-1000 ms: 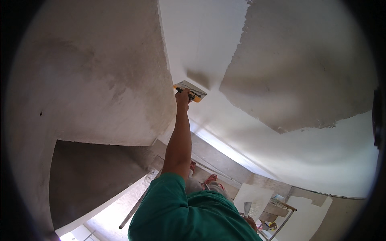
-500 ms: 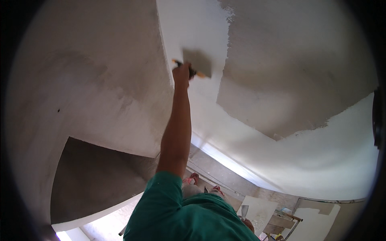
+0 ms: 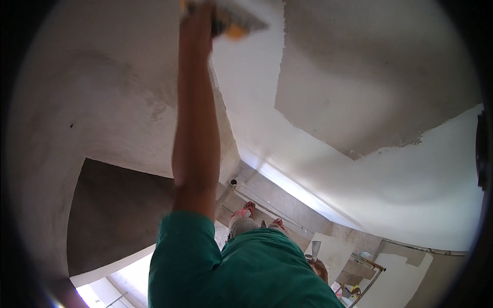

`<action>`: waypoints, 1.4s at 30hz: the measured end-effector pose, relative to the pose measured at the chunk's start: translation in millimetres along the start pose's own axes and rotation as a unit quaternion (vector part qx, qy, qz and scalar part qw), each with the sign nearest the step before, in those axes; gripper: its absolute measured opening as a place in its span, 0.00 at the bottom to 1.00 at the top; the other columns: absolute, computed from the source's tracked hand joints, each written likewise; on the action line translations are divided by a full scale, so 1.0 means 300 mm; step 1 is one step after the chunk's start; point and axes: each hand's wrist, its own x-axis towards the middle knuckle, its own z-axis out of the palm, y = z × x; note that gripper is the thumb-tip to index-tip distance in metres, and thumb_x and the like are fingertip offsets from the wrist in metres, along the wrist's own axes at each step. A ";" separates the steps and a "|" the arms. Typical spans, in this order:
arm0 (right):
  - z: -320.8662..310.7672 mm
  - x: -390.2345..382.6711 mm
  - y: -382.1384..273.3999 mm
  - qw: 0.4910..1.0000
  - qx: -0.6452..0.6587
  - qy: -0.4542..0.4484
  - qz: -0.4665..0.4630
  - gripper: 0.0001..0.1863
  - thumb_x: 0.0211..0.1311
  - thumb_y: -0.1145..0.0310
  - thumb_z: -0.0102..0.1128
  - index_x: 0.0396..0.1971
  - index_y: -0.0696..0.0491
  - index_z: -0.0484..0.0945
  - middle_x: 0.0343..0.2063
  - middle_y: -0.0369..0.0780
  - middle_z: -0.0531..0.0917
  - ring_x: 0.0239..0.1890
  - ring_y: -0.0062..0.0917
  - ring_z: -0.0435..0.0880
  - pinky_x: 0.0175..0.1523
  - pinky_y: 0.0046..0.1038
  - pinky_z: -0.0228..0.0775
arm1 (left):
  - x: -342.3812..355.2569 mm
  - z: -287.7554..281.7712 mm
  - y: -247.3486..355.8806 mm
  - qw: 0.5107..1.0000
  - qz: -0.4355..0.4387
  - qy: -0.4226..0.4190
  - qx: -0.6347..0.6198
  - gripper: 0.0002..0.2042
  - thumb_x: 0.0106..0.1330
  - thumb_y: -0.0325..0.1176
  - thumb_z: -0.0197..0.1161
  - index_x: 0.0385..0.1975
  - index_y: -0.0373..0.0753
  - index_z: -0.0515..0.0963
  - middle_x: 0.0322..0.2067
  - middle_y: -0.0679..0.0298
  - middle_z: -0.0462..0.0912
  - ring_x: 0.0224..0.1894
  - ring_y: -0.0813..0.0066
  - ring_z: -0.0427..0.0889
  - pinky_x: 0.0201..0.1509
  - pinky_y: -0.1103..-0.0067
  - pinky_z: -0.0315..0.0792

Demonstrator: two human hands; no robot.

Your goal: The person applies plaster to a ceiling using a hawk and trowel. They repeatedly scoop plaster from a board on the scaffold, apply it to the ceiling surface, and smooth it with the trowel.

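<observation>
High up at the top edge, my left hand (image 3: 197, 23) is closed round a plastering trowel (image 3: 245, 16) with a black and orange handle. Motion blurs the trowel, and the frame cuts off part of it. Its blade is at a white-coated band of wall (image 3: 246, 87); whether it touches is not clear. Low beside my green shirt, my right hand (image 3: 319, 269) grips a putty knife (image 3: 316, 250), blade upward. A bare grey patch (image 3: 359, 82) with ragged edges lies right of the white band.
A wall corner runs down left of the white band, beside a dull wall (image 3: 118, 102). A dark opening (image 3: 118, 215) is at lower left. Below are my feet (image 3: 249, 208), a pale board (image 3: 328, 259) and a pole frame (image 3: 377, 272). A dark object (image 3: 481, 149) stands at the right rim.
My left hand has swung upward and to the left with the trowel, whose blade now appears more edge-on. My right hand stays low with the putty knife. The whole view has shifted slightly.
</observation>
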 end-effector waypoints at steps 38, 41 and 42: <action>-0.022 -0.066 0.032 0.998 -0.007 -0.015 0.067 0.23 0.50 0.64 0.69 0.49 0.49 0.78 0.36 0.36 0.81 0.37 0.25 0.76 0.40 0.31 0.69 | -0.507 -0.106 -1.062 0.921 -0.372 0.079 -0.082 0.12 0.57 0.34 0.60 0.38 0.35 0.73 0.30 0.62 0.79 0.27 0.74 0.79 0.23 0.78 0.73; 0.111 -0.243 -0.103 0.995 -0.086 0.043 0.037 0.25 0.49 0.64 0.69 0.50 0.51 0.76 0.35 0.37 0.81 0.36 0.26 0.77 0.39 0.31 0.69 | -0.511 -0.051 -1.138 0.918 -0.381 0.080 -0.076 0.12 0.56 0.35 0.61 0.35 0.35 0.73 0.28 0.63 0.78 0.25 0.76 0.77 0.22 0.79 0.72; 0.141 -0.288 -0.124 0.995 -0.087 0.053 -0.018 0.24 0.50 0.65 0.69 0.49 0.52 0.77 0.34 0.37 0.81 0.35 0.26 0.77 0.38 0.31 0.69 | -0.498 -0.035 -1.150 0.919 -0.379 0.079 -0.076 0.11 0.56 0.35 0.60 0.33 0.35 0.73 0.27 0.63 0.77 0.25 0.77 0.77 0.22 0.80 0.71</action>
